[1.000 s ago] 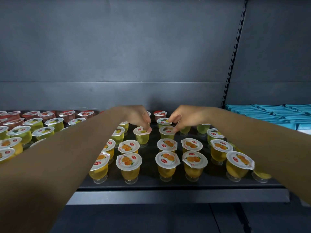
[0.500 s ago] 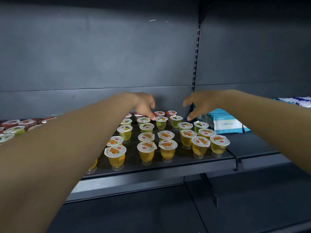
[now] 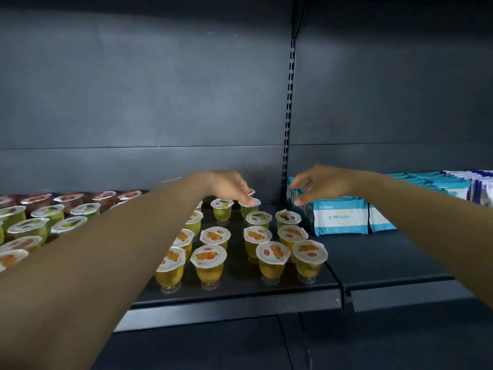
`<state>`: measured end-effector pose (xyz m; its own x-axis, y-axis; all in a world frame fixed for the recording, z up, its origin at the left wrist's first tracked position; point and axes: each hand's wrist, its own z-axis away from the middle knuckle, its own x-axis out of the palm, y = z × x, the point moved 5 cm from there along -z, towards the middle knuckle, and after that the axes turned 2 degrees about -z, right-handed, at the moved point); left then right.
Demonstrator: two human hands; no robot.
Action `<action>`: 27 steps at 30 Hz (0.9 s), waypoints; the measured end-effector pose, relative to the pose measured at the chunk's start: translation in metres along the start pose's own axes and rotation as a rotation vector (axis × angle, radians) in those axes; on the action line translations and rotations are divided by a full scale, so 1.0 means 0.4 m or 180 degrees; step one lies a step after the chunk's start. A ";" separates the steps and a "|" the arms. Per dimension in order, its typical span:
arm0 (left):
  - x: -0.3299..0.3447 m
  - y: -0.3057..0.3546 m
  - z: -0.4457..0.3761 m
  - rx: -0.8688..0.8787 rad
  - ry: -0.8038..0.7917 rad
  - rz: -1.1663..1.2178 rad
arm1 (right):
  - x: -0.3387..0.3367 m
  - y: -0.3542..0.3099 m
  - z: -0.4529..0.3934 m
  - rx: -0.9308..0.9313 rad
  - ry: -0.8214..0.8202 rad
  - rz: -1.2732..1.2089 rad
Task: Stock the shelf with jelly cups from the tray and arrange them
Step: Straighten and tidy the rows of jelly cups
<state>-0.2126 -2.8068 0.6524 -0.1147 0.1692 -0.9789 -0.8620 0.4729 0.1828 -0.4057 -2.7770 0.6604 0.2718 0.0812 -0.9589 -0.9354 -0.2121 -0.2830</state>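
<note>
Your left hand [image 3: 229,186] rests its fingertips on the foil lid of a green clear-plastic jelly cup [image 3: 249,208] at the back of the dark metal shelf [image 3: 240,295]. Your right hand [image 3: 318,182] hovers right of that cup, fingers loosely spread, holding nothing.

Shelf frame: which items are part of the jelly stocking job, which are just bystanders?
Job:
- clear plastic jelly cups with orange-fruit lids
- green jelly cup at the back, touched by left hand
- dark metal shelf
- right hand, holding nothing

Bystanders:
- blue-and-white flat packets
- red-lidded dark cups
</note>
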 end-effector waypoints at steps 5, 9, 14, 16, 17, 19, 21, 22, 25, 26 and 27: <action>0.071 0.005 -0.079 -0.0228 -0.0132 0.0697 | 0.076 0.081 -0.075 -0.0256 -0.0512 -0.0707; 0.107 -0.006 -0.095 -0.0440 -0.0198 0.1017 | 0.114 0.098 -0.104 -0.0459 -0.0806 -0.0980; 0.123 -0.010 -0.095 -0.0527 -0.0303 0.1107 | 0.122 0.090 -0.119 -0.0694 -0.0873 -0.1017; 0.126 -0.010 -0.095 -0.0542 -0.0289 0.1102 | 0.122 0.085 -0.122 -0.0747 -0.0874 -0.1017; 0.127 -0.010 -0.096 -0.0549 -0.0284 0.1086 | 0.121 0.084 -0.122 -0.0772 -0.0871 -0.0997; 0.131 -0.007 -0.097 -0.0546 -0.0278 0.1026 | 0.120 0.081 -0.121 -0.0813 -0.0847 -0.0915; 0.131 -0.003 -0.097 -0.0530 -0.0250 0.0944 | 0.119 0.077 -0.122 -0.0843 -0.0793 -0.0791; 0.130 -0.002 -0.098 -0.0525 -0.0232 0.0901 | 0.119 0.075 -0.123 -0.0852 -0.0767 -0.0740; 0.128 0.002 -0.102 -0.0510 -0.0202 0.0804 | 0.120 0.070 -0.124 -0.0852 -0.0744 -0.0660; 0.127 0.003 -0.103 -0.0505 -0.0201 0.0777 | 0.121 0.070 -0.125 -0.0854 -0.0736 -0.0651; 0.127 0.003 -0.102 -0.0499 -0.0198 0.0739 | 0.122 0.071 -0.126 -0.0850 -0.0724 -0.0653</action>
<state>-0.2396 -2.8330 0.5992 -0.2917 0.3122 -0.9041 -0.8826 0.2765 0.3802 -0.4074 -2.8280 0.6045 0.3615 0.3552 -0.8620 -0.7671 -0.4122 -0.4916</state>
